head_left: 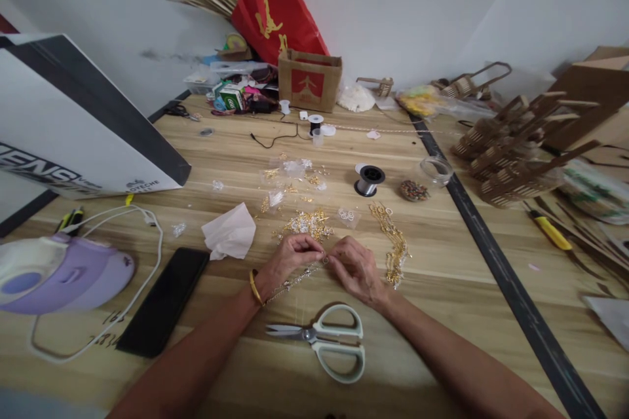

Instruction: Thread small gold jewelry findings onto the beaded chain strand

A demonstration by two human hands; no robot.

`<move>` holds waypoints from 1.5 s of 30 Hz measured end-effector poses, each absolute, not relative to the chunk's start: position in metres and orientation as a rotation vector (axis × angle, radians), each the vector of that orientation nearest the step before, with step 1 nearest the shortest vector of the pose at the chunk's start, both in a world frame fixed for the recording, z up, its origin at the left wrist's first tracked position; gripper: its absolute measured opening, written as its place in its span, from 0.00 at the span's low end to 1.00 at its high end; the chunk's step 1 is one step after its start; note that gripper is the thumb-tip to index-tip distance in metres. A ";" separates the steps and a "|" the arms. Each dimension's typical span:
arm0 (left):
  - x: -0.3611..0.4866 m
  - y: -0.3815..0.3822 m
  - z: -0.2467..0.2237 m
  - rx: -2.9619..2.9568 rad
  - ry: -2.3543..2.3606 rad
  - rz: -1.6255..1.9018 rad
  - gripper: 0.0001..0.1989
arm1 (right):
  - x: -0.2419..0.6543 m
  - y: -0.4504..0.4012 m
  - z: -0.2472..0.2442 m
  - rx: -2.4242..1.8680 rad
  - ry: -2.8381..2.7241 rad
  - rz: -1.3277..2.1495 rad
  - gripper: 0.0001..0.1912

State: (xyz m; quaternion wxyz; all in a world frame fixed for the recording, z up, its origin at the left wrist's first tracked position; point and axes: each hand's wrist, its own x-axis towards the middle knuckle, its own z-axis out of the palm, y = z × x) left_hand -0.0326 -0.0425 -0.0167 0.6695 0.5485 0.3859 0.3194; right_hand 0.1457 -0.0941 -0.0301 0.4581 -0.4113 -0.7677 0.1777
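Note:
My left hand (291, 262), with a gold bangle (255, 287) at its wrist, pinches one end of a thin chain (295, 280) with small charms. The chain hangs back below the palm toward the wrist. My right hand (357, 270) meets it fingertip to fingertip, closed on a small ring (325, 260) at the chain's end. Just beyond the hands lies a pile of gold and silver beads (307, 224). Gold chains (394, 245) rest to the right of my right hand. Scissors with pale handles (319, 335) lie nearer to me, their blades pointing left.
A black phone (163, 301), a white paper (230, 232) and a purple device (73, 275) are on the left. Farther back stand a wire spool (369, 181), a glass jar (436, 171) and a paper bag (310, 82). A yellow cutter (551, 229) lies right.

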 end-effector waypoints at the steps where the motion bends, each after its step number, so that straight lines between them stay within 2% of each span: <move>1: -0.033 -0.043 -0.016 1.236 0.869 0.719 0.07 | 0.146 -0.094 -0.030 -1.013 -1.893 0.437 0.03; 45: -0.030 -0.044 -0.014 1.307 0.896 0.720 0.07 | 0.145 -0.093 -0.031 -0.993 -1.914 0.395 0.02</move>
